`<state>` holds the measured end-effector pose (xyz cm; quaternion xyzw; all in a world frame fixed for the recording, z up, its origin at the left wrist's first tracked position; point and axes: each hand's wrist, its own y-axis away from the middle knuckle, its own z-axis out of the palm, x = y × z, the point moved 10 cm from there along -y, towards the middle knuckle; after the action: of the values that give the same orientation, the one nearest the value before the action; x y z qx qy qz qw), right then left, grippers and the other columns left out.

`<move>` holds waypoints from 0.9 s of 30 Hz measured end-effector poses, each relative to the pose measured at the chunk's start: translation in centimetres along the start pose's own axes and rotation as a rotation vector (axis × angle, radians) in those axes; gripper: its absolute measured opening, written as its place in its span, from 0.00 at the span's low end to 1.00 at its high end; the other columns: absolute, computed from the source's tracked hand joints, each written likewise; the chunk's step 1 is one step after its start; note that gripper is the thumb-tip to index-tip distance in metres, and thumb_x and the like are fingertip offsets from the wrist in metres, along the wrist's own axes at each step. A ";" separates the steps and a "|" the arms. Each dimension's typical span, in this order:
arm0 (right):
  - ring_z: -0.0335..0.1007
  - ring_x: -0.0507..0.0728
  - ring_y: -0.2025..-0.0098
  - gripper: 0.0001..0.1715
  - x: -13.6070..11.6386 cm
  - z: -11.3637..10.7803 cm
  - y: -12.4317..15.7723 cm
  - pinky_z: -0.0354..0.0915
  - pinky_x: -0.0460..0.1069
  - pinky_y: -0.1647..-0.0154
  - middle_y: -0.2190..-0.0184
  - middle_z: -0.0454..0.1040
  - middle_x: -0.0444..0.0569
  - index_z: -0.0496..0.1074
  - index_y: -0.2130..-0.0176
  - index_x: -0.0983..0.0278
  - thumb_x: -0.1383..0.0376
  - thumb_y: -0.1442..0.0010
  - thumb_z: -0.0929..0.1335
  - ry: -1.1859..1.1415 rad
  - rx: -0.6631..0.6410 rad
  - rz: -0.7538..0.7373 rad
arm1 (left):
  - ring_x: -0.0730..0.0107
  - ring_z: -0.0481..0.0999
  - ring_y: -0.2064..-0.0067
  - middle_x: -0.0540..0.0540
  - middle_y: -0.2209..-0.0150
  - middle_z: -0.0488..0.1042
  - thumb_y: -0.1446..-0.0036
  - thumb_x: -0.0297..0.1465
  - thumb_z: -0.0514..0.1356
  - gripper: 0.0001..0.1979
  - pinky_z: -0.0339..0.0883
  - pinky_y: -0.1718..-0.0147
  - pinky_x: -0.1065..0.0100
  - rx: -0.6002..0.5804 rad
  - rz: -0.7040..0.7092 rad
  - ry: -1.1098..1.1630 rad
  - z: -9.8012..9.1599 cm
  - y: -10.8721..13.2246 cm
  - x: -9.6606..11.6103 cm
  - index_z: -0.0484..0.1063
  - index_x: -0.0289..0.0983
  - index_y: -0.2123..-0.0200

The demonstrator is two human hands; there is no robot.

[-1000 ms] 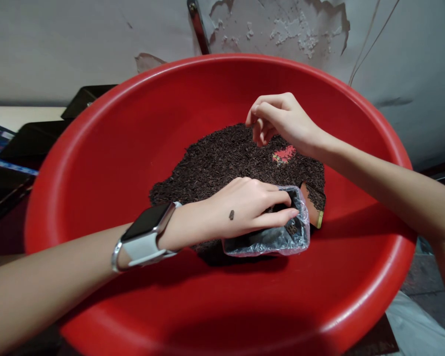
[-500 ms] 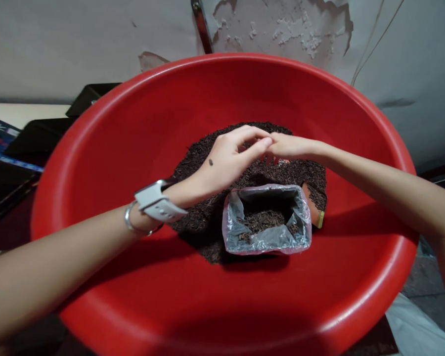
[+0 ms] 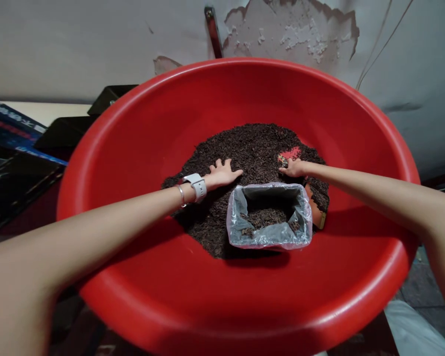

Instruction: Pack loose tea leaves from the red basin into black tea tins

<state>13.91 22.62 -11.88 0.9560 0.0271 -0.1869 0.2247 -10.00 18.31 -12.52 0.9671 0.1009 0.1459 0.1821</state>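
A heap of dark loose tea leaves (image 3: 255, 143) lies in the large red basin (image 3: 133, 148). My left hand (image 3: 223, 174) rests on the left part of the heap with its fingers spread, and it holds nothing. On the right of the heap, my right hand (image 3: 293, 168) is closed at a small gold-and-dark patterned object (image 3: 283, 160), whose kind I cannot make out. Nearer to me than both hands stands a box lined with clear plastic (image 3: 270, 242), partly filled with the same leaves. Against its right side leans an orange-brown piece (image 3: 317, 212), partly covered by leaves.
Behind the basin is a wall with peeling paint (image 3: 292, 29) and a strap (image 3: 213, 32). Dark boxes (image 3: 65, 131) and a blue printed package (image 3: 15, 123) stand at the left. A whitish plastic sheet (image 3: 415, 326) lies at the lower right.
My hands were together above the heap and have moved apart. The left has come down onto the leaves at the left, the right onto the small patterned object at the right.
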 end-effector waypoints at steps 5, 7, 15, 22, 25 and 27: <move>0.62 0.69 0.45 0.43 0.2 1.3 0.6 0.59 0.58 0.46 0.47 0.64 0.70 0.58 0.43 0.76 0.49 0.46 0.66 -0.076 -0.039 0.059 | 0.35 0.54 0.39 0.28 0.38 0.50 0.46 0.49 0.49 0.38 0.55 0.46 0.47 0.009 0.026 -0.009 -0.6 0.1 0.3 0.50 0.35 0.37; 0.63 0.66 0.46 0.43 -0.3 1.6 0.8 0.60 0.55 0.46 0.46 0.64 0.65 0.58 0.43 0.73 0.47 0.47 0.66 -0.182 -0.027 0.020 | 0.37 0.60 0.42 0.26 0.40 0.52 0.46 0.49 0.50 0.38 0.58 0.47 0.51 -0.018 0.018 -0.006 -0.6 0.3 0.4 0.51 0.34 0.37; 0.64 0.62 0.50 0.35 -1.4 2.8 2.2 0.62 0.53 0.50 0.51 0.68 0.58 0.65 0.53 0.66 0.47 0.53 0.69 -0.497 -0.061 -0.048 | 0.43 0.64 0.44 0.31 0.43 0.61 0.50 0.54 0.52 0.37 0.60 0.49 0.53 -0.003 0.056 0.115 -0.8 0.5 0.5 0.59 0.38 0.42; 0.62 0.58 0.47 0.26 -1.6 3.2 2.0 0.59 0.52 0.46 0.47 0.66 0.52 0.68 0.56 0.63 0.51 0.51 0.69 -0.649 -0.103 -0.059 | 0.57 0.64 0.42 0.39 0.42 0.64 0.48 0.50 0.53 0.32 0.57 0.45 0.64 -0.059 0.243 0.472 -0.4 1.1 3.0 0.62 0.36 0.45; 0.64 0.58 0.48 0.26 -1.7 3.6 2.3 0.60 0.52 0.46 0.48 0.67 0.54 0.69 0.56 0.63 0.53 0.52 0.70 -0.754 -0.137 -0.033 | 0.58 0.62 0.41 0.42 0.40 0.62 0.48 0.50 0.54 0.31 0.56 0.44 0.65 -0.106 0.276 0.564 0.1 1.6 3.9 0.62 0.38 0.45; 0.66 0.59 0.49 0.27 -2.2 3.8 2.8 0.62 0.53 0.47 0.50 0.69 0.54 0.68 0.55 0.62 0.54 0.53 0.71 -0.863 -0.177 -0.042 | 0.58 0.61 0.40 0.42 0.40 0.62 0.47 0.50 0.54 0.31 0.56 0.44 0.64 -0.135 0.248 0.613 0.4 1.7 3.9 0.62 0.39 0.44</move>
<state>10.93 18.55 -13.05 0.7666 -0.0337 -0.5705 0.2928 -6.01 17.58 -11.32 0.8690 0.0224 0.4572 0.1878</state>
